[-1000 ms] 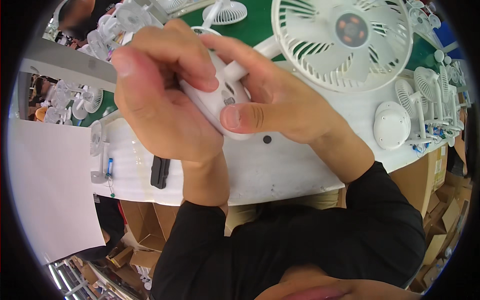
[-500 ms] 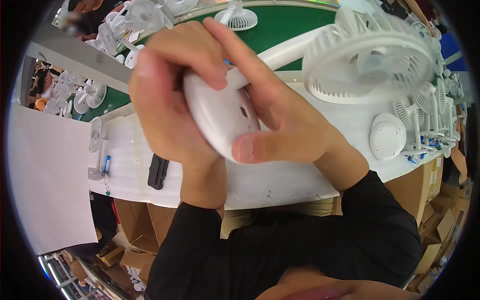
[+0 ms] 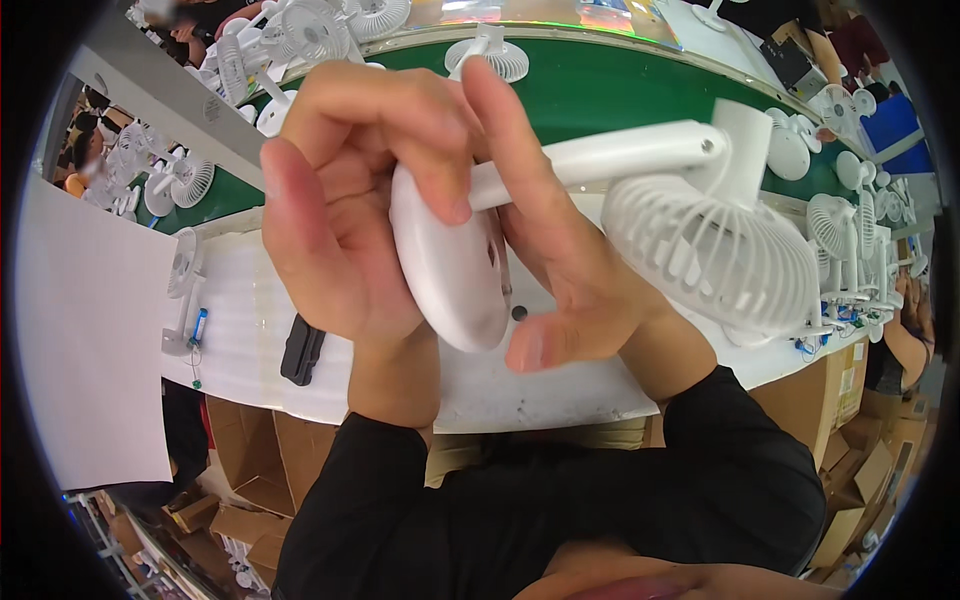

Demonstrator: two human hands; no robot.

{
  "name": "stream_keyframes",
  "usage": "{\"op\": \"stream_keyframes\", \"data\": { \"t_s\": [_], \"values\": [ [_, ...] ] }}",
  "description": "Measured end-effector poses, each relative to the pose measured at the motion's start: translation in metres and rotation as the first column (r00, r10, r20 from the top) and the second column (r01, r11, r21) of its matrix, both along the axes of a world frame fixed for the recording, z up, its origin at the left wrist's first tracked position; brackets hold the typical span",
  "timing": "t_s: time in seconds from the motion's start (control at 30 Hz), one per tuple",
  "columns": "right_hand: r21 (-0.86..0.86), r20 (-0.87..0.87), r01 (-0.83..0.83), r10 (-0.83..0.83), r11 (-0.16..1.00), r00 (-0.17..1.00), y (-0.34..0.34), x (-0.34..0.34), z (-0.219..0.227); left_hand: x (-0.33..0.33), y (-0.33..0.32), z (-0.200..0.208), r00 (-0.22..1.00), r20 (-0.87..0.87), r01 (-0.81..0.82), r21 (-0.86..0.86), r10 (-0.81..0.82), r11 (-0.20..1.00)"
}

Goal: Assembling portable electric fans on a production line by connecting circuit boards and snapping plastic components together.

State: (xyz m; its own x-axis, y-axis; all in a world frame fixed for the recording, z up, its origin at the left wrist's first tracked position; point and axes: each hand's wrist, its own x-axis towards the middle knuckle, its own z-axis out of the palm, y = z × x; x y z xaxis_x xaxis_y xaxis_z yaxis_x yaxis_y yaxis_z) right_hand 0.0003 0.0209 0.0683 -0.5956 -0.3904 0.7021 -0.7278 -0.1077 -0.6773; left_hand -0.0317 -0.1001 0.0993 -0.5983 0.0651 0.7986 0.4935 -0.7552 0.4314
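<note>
A white desk fan is held up in front of me, its rounded base point(image 3: 450, 260) tilted on edge. My left hand point(image 3: 345, 210) is at the base's left side, its fingers curled over where the neck point(image 3: 600, 160) joins and its thumb standing away. My right hand point(image 3: 585, 280) is on the other side, its index finger crossing in front of the neck and its thumb just off the base's lower edge. The slatted fan head point(image 3: 720, 250) hangs to the right, slightly blurred, its back toward me. A small dark disc point(image 3: 519, 313) shows between base and right thumb.
On the white worktable point(image 3: 540, 395) lies a black oblong tool point(image 3: 302, 350). A part-built fan point(image 3: 182, 290) with a blue cylinder point(image 3: 200, 325) stands left. Several fans point(image 3: 835, 230) crowd the right end. Behind runs a green belt point(image 3: 610, 90); cardboard boxes point(image 3: 245, 450) are below. Other people work nearby.
The fan has turned in my hands: its head swung down and now shows its back instead of its front. My right thumb has come off the base. The left fingers have loosened.
</note>
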Motion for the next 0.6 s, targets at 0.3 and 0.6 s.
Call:
{"op": "stream_keyframes", "data": {
  "t_s": [0.3,0.6],
  "values": [
    [0.070,0.254,0.142,-0.155,0.987,0.955,-0.023,-0.010,0.006,-0.024,-0.021,-0.013,0.960,0.247,-0.113,-0.085,0.131,0.990],
    [0.154,0.407,0.587,-0.593,0.795,0.695,-0.060,-0.149,-0.049,-0.139,-0.138,-0.038,0.920,0.376,0.081,-0.462,0.112,0.883]
  ]
}}
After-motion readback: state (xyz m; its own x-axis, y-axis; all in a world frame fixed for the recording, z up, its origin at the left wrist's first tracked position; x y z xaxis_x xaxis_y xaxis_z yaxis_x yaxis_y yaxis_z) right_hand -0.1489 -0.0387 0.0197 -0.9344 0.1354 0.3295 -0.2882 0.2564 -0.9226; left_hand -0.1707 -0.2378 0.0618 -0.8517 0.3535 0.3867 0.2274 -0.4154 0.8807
